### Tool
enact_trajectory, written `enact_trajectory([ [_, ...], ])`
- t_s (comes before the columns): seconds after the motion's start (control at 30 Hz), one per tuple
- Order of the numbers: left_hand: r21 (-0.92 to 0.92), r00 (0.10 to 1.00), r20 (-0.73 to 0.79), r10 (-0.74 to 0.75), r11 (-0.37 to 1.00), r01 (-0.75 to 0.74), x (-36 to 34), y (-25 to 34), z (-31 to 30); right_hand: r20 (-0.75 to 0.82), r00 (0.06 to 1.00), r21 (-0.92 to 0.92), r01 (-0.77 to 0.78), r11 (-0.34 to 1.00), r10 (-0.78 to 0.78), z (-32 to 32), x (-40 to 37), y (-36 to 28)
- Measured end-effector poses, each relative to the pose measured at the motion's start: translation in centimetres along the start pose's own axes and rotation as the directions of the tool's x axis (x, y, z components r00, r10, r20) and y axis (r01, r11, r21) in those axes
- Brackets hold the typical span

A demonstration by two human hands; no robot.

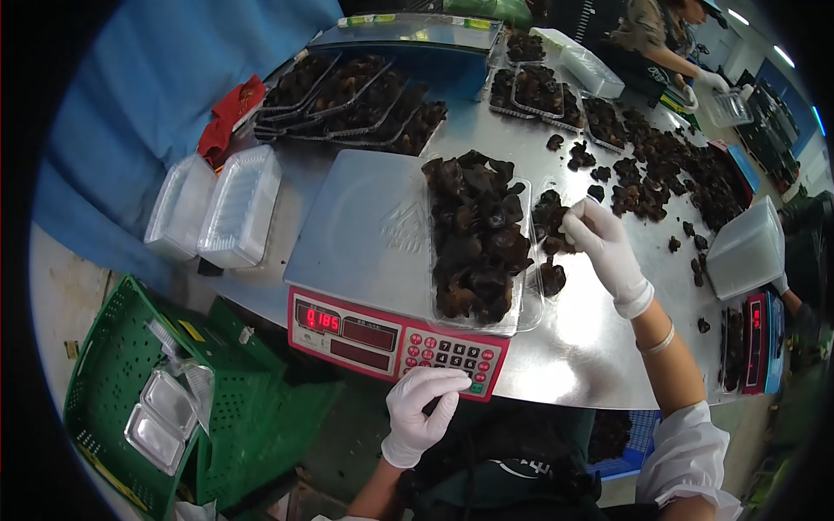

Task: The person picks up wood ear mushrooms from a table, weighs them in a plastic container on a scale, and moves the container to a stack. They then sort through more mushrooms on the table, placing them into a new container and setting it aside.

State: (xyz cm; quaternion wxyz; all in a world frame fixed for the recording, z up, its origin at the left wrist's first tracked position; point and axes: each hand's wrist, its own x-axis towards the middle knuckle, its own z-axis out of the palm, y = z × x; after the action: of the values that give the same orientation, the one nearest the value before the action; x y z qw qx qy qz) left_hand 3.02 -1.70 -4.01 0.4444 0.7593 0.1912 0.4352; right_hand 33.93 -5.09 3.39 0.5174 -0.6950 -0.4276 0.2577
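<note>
A clear plastic tray (527,295) heaped with dark wood ear mushrooms (478,239) sits on the right part of the scale's platform (347,213). The red-framed scale display (320,318) reads 0.185. My left hand (419,415), in a white glove, is by the keypad (450,358), holding nothing, with thumb and fingers apart. Right of the tray, my gloved right hand (608,252) has its thumb and fingers pinched at a wood ear mushroom (549,215). Another loose piece (552,278) lies just below. The fingertips partly cover what they pinch.
Filled trays (347,91) stand behind the scale, and empty trays (239,208) are stacked at left. A loose mushroom pile (651,165) spreads across the steel table (573,347). Green crates (221,408) stand below left. A co-worker (665,43) handles a tray at back right.
</note>
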Motion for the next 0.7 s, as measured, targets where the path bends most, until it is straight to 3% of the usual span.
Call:
enact_trajectory([
  [0.03, -0.051, 1.000, -0.006, -0.029, 0.998, 0.028, 0.0, -0.1, 0.2, 0.007, 1.000, 0.001, -0.001, 1.000, 0.001, -0.1, -0.5, 0.1],
  [0.07, -0.046, 0.999, -0.010, -0.033, 0.998, 0.032, -0.1, 0.1, 0.3, 0.072, 0.992, 0.013, -0.103, 0.995, 0.101, -0.1, -1.1, -0.1],
  [0.13, -0.243, 0.922, 0.047, -0.383, 0.891, 0.383, -0.5, 0.5, 0.7, 0.195, 0.951, -0.004, -0.243, 0.970, 0.239, 0.0, -2.1, 0.3],
  [0.2, -0.264, 0.873, -0.096, -0.478, 0.858, 0.440, -0.1, 0.4, 1.3, 0.265, 0.935, -0.032, -0.237, 0.971, 0.237, 0.6, -2.7, 0.5],
  [0.27, -0.098, 0.906, -0.221, -0.362, 0.932, 0.349, 1.8, 0.8, 1.0, 0.247, 0.945, -0.036, -0.213, 0.976, 0.215, 0.8, -2.4, 0.5],
  [0.4, 0.027, 0.894, -0.223, -0.390, 0.914, 0.405, 5.4, 2.3, 0.3, 0.294, 0.918, -0.001, -0.279, 0.960, 0.266, 1.2, -1.6, -0.3],
  [0.47, 0.256, 0.923, -0.149, -0.355, 0.888, 0.382, 6.3, 2.4, 0.2, 0.319, 0.913, -0.001, -0.268, 0.963, 0.254, 1.6, -1.7, 0.0],
  [0.7, 0.120, 0.872, -0.142, -0.469, 0.866, 0.486, 6.3, 1.6, -0.4, 0.350, 0.887, 0.011, -0.325, 0.946, 0.301, 1.1, -1.7, 0.9],
])
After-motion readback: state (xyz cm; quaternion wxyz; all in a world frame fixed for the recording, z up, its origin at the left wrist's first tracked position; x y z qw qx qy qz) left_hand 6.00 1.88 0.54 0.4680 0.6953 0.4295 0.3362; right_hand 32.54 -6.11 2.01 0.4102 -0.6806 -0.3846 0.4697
